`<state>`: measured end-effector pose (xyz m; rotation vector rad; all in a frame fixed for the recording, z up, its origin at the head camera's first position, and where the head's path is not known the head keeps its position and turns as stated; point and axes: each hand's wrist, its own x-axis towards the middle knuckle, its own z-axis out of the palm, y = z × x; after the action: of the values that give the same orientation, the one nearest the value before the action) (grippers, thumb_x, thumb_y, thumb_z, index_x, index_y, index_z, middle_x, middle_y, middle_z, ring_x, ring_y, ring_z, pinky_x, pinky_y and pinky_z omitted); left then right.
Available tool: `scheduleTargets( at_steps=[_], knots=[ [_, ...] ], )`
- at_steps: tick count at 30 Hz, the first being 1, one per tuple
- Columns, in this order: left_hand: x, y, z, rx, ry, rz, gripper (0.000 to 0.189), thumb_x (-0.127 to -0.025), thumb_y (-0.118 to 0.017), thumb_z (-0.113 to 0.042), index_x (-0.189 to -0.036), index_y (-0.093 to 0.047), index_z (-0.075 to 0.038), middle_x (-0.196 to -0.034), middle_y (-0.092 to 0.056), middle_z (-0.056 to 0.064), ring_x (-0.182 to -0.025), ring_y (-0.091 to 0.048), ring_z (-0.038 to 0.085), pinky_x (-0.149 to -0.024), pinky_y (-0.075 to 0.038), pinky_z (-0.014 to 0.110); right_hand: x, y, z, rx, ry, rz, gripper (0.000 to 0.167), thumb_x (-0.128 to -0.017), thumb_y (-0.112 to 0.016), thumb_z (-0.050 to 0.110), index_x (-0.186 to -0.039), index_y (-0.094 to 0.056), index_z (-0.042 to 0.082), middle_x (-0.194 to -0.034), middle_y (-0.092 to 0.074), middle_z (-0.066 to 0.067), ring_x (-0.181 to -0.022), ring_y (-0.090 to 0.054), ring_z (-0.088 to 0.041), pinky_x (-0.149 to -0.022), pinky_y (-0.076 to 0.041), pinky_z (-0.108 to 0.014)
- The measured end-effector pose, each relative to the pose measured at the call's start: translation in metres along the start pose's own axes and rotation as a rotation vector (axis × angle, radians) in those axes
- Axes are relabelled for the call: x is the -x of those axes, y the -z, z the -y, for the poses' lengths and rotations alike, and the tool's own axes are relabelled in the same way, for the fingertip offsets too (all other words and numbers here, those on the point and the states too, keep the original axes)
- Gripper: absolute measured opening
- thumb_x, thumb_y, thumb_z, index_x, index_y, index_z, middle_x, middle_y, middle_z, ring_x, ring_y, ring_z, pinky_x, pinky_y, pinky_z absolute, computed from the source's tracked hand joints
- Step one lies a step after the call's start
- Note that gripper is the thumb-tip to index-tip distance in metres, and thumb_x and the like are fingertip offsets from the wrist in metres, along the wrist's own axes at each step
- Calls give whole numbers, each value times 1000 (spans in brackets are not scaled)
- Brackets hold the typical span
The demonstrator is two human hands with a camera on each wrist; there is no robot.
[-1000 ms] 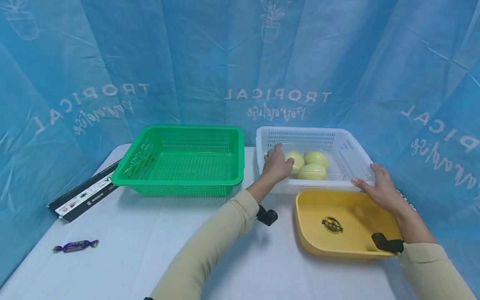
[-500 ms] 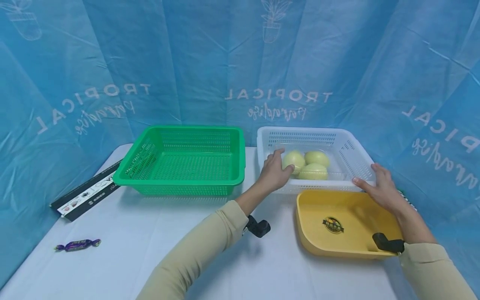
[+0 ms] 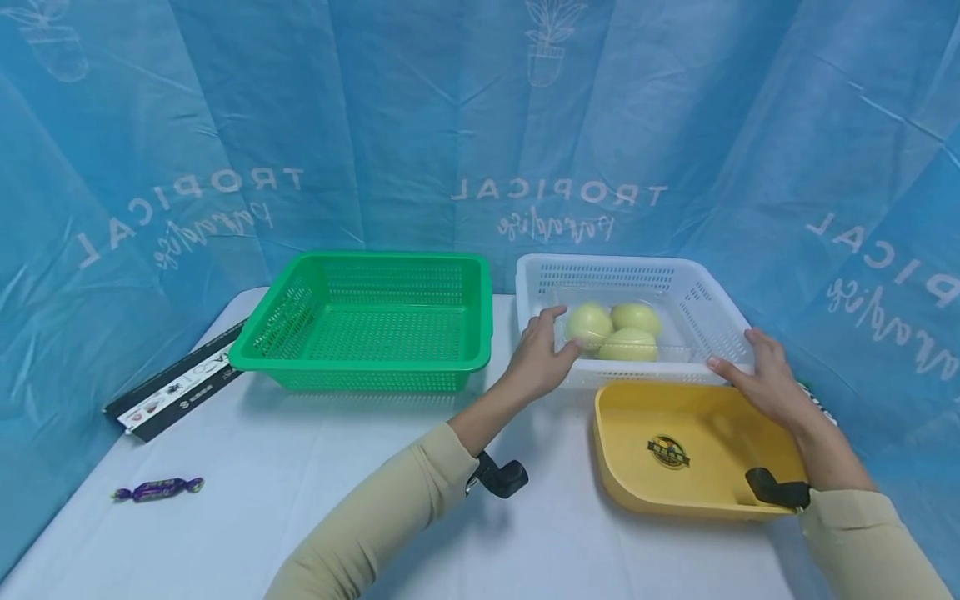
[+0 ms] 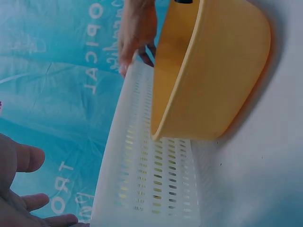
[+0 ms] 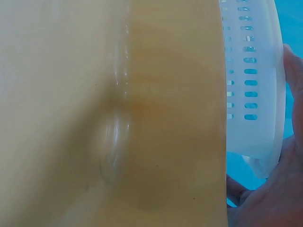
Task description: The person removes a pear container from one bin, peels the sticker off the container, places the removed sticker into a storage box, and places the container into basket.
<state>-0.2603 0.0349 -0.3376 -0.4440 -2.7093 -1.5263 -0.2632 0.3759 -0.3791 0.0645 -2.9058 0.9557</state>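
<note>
The white basket (image 3: 712, 312) holds a clear plastic box (image 3: 671, 342) with three pale yellow-green round fruits (image 3: 628, 344) in it. My right hand (image 3: 768, 379) grips the basket's front right corner, thumb over the rim, as the right wrist view also shows. At the basket's front left side is my left hand (image 3: 542, 357), fingers spread and holding nothing. In the left wrist view its fingertips (image 4: 35, 202) stand apart from the basket's side (image 4: 142, 156). A yellow tub (image 3: 720, 433) with a dark round logo stands in front of the basket, under my right wrist.
On the left stands a green basket (image 3: 360, 364). A long black-and-white box (image 3: 176, 383) lies beside it, partly beneath its rim. A purple wrapped candy (image 3: 157, 489) lies on the white tablecloth (image 3: 337, 458). Blue printed curtain (image 3: 420, 125) rises behind the table.
My left hand has drawn back from the clear box, toward the left and nearer to me. My right hand keeps its hold on the white basket, which stays in place.
</note>
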Motion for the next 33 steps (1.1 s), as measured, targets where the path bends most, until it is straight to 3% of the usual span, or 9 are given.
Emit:
scheduleTargets(
  at_steps=[10,22,33],
  knots=[
    [18,12,4,41,-19,-2,56,-95,-51,-29,-146,-30,-18,-146,-39,13,-132,-43,30,-103,-41,51,-1,-2,0,6,21,-16,90,-95,-50,44,-145,-2,-14,-149,9,-39,-132,-4,-62,-98,-14,-77],
    [31,24,11,70,-9,-68,54,-94,-53,-26,-144,-34,-16,-145,-40,12,-135,-39,28,-104,-41,52,-3,0,2,45,-14,8,93,-94,-48,50,-147,0,-9,-150,11,-36,-127,-6,-66,-93,-14,-79],
    [50,45,25,150,-36,-75,55,-94,-54,-20,-144,-33,-14,-149,-36,8,-139,-33,28,-110,-35,50,2,7,8,146,3,-31,88,-94,-48,50,-146,-12,-10,-148,-7,-40,-123,-11,-66,-88,-17,-74]
  ],
)
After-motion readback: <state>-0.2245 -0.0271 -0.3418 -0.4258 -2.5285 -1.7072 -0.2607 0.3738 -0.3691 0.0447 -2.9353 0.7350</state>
